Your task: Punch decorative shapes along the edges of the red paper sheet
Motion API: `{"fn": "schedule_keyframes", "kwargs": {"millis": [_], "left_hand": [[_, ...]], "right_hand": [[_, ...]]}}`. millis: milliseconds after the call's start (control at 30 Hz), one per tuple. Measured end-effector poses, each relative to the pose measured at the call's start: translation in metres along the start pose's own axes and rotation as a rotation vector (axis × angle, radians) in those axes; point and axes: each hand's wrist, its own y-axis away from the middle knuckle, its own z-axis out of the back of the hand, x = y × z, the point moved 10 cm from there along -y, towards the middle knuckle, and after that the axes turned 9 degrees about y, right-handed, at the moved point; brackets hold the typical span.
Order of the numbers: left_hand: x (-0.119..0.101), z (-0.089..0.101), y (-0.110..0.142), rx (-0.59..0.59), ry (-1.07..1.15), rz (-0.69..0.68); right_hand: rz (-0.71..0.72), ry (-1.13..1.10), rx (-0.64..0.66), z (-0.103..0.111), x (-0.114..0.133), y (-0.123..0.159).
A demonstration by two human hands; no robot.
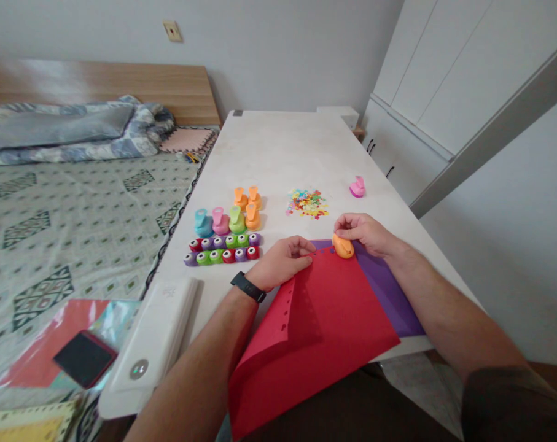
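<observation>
A sheet of red paper [338,301] lies partly over a purple sheet [389,294] and hangs past the table's near edge. Small punched holes run along its far and left edges, and its left side curls up. My left hand [290,261] pinches the far left corner of the red sheet between thumb and fingers. An orange craft punch [343,247] sits at the far right edge of the red paper, with my right hand [363,233] closed on its back end. Whether the paper is inside the punch's slot is hidden.
A pile of colourful paper cutouts [307,202] lies beyond my hands, with a pink punch [358,186] to its right. Several larger punches [220,221] and rows of small punches [217,256] stand left. A white laminator-like machine [153,337] and a phone [85,358] are at lower left.
</observation>
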Motion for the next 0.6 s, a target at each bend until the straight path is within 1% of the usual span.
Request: {"fn": "schedule_keyframes", "kwargs": {"millis": [67,133,300,367,467,600], "left_hand": [[-0.001,0.001,0.000,-0.007,-0.008,-0.002],[-0.001,0.001,0.000,-0.008,-0.013,0.002],[-0.002,-0.001,0.001,0.005,-0.009,0.003],[-0.002,-0.002,0.001,0.010,0.008,0.009],[-0.001,-0.003,0.001,0.020,0.029,0.015],[-0.002,-0.002,0.002,0.017,0.022,0.011]], "right_hand": [[-0.003,-0.021,-0.040,0.003,-0.002,-0.001],[-0.008,-0.046,-0.038,0.003,-0.003,-0.001],[-0.017,-0.101,0.061,-0.005,-0.002,0.004],[-0.015,-0.116,0.078,-0.006,-0.002,0.005],[-0.007,-0.155,0.019,0.003,-0.001,0.006],[-0.007,-0.218,-0.106,0.021,0.000,0.006]]}}
